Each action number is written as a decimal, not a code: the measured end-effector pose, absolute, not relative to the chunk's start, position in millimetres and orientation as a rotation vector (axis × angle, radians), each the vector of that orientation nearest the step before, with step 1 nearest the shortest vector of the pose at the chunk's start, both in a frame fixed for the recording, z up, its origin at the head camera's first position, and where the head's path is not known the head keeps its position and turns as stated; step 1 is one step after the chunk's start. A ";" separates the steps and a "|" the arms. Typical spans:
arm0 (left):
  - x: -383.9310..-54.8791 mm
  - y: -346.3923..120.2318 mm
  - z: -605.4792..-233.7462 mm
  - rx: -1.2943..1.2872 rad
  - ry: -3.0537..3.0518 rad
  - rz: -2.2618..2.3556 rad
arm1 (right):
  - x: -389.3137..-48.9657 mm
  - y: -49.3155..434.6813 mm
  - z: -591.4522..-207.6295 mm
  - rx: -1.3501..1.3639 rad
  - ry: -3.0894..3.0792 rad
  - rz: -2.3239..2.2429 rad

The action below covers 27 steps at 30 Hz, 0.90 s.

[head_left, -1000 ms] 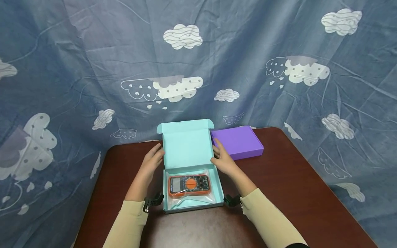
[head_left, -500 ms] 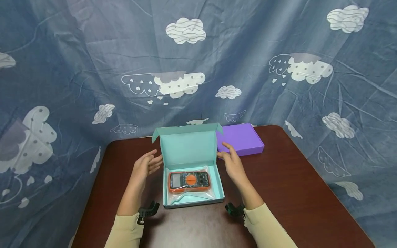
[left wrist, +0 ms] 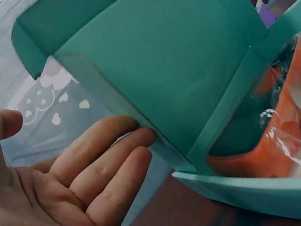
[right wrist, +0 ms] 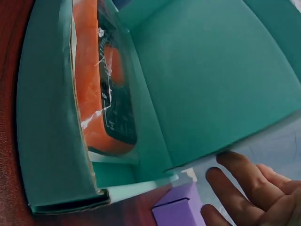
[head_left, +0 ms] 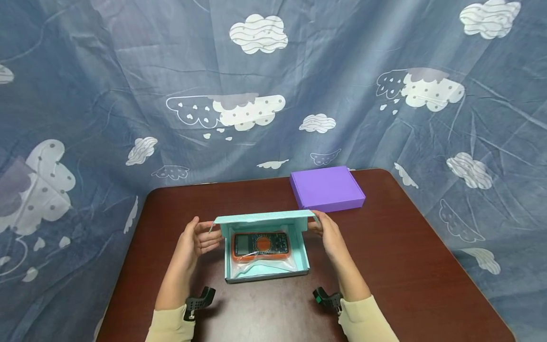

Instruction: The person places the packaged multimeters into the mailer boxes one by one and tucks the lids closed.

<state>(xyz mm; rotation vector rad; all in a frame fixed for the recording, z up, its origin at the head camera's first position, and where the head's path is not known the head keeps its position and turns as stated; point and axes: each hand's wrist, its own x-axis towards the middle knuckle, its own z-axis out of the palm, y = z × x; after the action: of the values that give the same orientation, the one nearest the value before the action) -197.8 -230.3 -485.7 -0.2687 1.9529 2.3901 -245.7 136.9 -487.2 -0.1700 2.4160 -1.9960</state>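
In the head view, a mint-green cardboard box [head_left: 267, 278] sits on the table with its lid [head_left: 265, 218] partly folded over. Inside lies an orange-and-black multimeter [head_left: 261, 247] in a clear plastic bag. My left hand [head_left: 194, 241] is at the lid's left side. The left wrist view shows fairly straight fingertips [left wrist: 143, 136] touching the lid's side flap [left wrist: 110, 96], the thumb held apart. On the opposite side my right hand [head_left: 330, 235] has extended fingers; in the right wrist view its fingertips [right wrist: 225, 157] are right at the lid's edge [right wrist: 240, 136].
A closed purple box [head_left: 328, 187] stands behind and to the right of the mint box. The dark brown table [head_left: 406, 266] extends to both sides. A blue cloud-patterned cloth [head_left: 188, 57] hangs behind it. A black wrist mount [head_left: 198, 301] is strapped on each arm.
The lid has swung from standing back, wide open, up and forward over the box, with both hands moving alongside it. The box and multimeter have stayed put.
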 end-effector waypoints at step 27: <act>-176.0 -224.6 -498.3 -0.273 2.153 2.115 | -228.9 140.5 -501.6 -0.275 2.461 -1.436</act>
<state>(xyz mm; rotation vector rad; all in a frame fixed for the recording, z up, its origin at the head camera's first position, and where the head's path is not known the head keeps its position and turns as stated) -176.0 -224.6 -498.3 -0.2728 2.1533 2.1147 -228.9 140.5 -501.6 -0.2746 2.4610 -1.4363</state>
